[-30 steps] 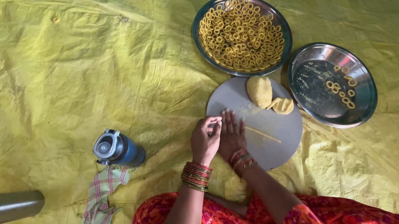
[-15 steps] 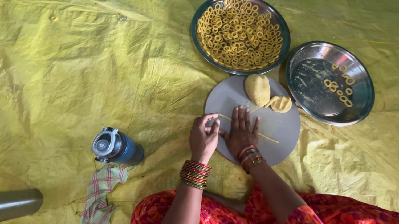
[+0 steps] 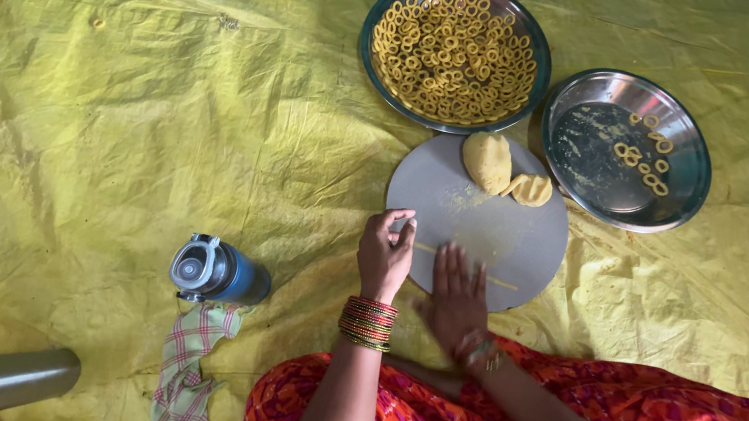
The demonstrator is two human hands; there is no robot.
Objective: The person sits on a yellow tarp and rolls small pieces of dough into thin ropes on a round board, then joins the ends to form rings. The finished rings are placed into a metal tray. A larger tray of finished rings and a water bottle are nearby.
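On the round board (image 3: 493, 230), flat open right hand (image 3: 456, 300) rolls the dough strand (image 3: 502, 283), left hand (image 3: 384, 255) pinching its end; uneven pressure might snap it.

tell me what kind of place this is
Probably a home or small workshop floor set up for making snacks: a yellow tarp, steel plates of dough rings, and a round rolling board with dough lumps.

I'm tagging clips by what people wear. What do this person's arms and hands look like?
Both forearms are bare, with no sleeves showing. The left hand has a thick stack of red and gold bangles at the wrist. The right hand wears a thinner set of bangles at its wrist, less clear. No gloves; rings cannot be made out.
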